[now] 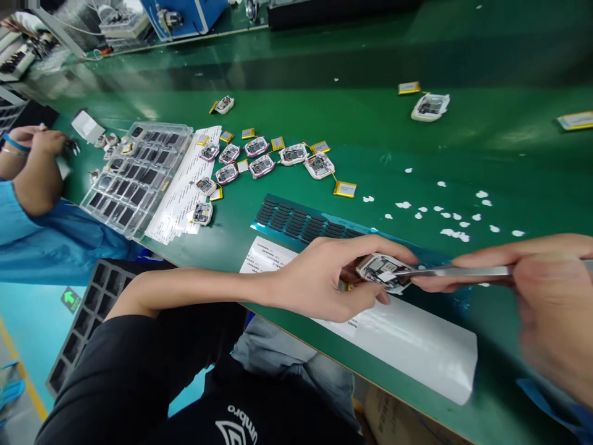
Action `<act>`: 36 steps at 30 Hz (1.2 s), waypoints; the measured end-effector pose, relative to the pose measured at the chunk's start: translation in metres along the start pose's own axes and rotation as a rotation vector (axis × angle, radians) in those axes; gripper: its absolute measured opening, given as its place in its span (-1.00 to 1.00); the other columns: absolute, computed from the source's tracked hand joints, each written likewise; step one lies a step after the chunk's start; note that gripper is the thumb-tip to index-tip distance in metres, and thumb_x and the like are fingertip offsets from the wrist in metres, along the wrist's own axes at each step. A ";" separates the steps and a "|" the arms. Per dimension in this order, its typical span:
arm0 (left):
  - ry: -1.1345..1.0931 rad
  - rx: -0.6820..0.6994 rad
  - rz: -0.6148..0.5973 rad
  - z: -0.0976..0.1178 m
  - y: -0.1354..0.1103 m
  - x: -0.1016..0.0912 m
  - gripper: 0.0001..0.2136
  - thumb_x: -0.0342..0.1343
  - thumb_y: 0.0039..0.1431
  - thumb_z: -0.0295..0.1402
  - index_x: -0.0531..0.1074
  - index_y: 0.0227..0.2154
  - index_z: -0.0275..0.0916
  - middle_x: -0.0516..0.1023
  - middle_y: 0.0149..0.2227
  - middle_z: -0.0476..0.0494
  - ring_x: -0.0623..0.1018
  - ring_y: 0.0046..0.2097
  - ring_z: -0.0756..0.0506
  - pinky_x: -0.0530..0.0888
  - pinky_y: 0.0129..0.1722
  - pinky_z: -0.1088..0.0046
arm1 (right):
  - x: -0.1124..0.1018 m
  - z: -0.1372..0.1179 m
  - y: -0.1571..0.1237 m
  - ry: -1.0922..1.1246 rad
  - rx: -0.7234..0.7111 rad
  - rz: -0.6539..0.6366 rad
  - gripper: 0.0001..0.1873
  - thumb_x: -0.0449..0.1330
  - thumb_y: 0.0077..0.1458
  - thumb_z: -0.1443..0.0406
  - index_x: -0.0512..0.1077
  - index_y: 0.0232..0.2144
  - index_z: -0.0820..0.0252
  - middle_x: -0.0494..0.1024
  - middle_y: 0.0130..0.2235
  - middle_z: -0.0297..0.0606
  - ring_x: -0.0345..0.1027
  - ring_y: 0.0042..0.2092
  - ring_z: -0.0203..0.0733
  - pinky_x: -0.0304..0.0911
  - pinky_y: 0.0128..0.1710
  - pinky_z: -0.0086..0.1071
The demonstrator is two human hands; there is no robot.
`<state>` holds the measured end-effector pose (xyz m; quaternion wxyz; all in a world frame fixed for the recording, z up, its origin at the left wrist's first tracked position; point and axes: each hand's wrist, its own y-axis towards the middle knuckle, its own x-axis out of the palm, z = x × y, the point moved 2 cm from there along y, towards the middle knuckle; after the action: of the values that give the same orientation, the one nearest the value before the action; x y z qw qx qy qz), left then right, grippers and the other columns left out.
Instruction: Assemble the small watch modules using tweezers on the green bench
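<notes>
My left hand (324, 278) is closed on a small white-framed electronic module (383, 272) and holds it just above the green bench. My right hand (532, 290) grips metal tweezers (454, 271) whose tips rest on the module, with a small white piece at the tips. Under both hands lie a blue sheet of dark strips (301, 219) and a white paper sheet (407, 346).
Several similar modules (259, 157) with yellow batteries (345, 188) lie further back. A clear compartment tray (134, 176) and label sheets (185, 182) sit at the left. White paper bits (454, 213) scatter to the right. A co-worker's arm in blue (32, 185) is at the far left.
</notes>
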<state>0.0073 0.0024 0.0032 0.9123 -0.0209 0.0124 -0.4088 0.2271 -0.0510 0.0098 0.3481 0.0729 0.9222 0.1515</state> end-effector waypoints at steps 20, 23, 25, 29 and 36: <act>-0.038 -0.020 -0.061 -0.004 -0.004 0.006 -0.49 0.13 0.23 -0.54 0.42 0.26 -0.39 0.74 -0.14 -0.28 0.78 -0.13 -0.19 0.70 -0.22 0.41 | 0.000 -0.010 0.011 0.063 0.076 -0.009 -0.47 0.10 0.46 -0.01 0.62 -0.53 -0.19 0.67 -0.35 -0.32 0.55 -0.32 -0.17 0.45 -0.27 -0.15; -0.033 -0.028 -0.065 -0.005 -0.004 0.007 -0.48 0.12 0.23 -0.53 0.42 0.27 -0.36 0.74 -0.14 -0.27 0.78 -0.13 -0.18 0.69 -0.23 0.42 | 0.000 -0.013 0.012 0.063 0.092 -0.008 -0.46 0.09 0.45 -0.06 0.61 -0.54 -0.23 0.67 -0.37 -0.33 0.57 -0.30 -0.13 0.47 -0.29 -0.14; -0.038 -0.034 -0.065 -0.006 -0.004 0.007 -0.46 0.12 0.22 -0.52 0.41 0.28 -0.35 0.74 -0.12 -0.26 0.78 -0.11 -0.17 0.69 -0.24 0.44 | 0.001 -0.013 0.013 0.061 0.070 -0.001 -0.46 0.09 0.46 -0.06 0.61 -0.54 -0.23 0.67 -0.38 -0.34 0.58 -0.30 -0.16 0.48 -0.29 -0.18; -0.036 -0.030 -0.066 -0.008 -0.004 0.007 -0.43 0.12 0.20 -0.48 0.39 0.30 -0.43 0.73 -0.13 -0.32 0.78 -0.13 -0.18 0.66 -0.29 0.48 | 0.002 -0.011 0.014 0.057 0.014 -0.013 -0.40 0.05 0.48 -0.06 0.61 -0.56 -0.17 0.67 -0.40 -0.32 0.58 -0.34 -0.23 0.45 -0.38 -0.28; 0.019 -0.025 -0.100 -0.009 -0.004 0.006 -0.42 0.13 0.12 -0.44 0.45 0.25 -0.38 0.65 -0.35 -0.10 0.68 -0.35 -0.07 0.61 -0.35 0.48 | 0.001 -0.020 0.021 0.021 -0.049 -0.045 -0.37 0.04 0.48 -0.09 0.59 -0.59 -0.21 0.66 -0.45 -0.42 0.55 -0.38 -0.33 0.39 -0.44 -0.38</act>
<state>0.0082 -0.0051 -0.0053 0.8903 -0.0292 0.0249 -0.4537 0.2138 -0.0360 0.0303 0.3436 0.0421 0.9231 0.1672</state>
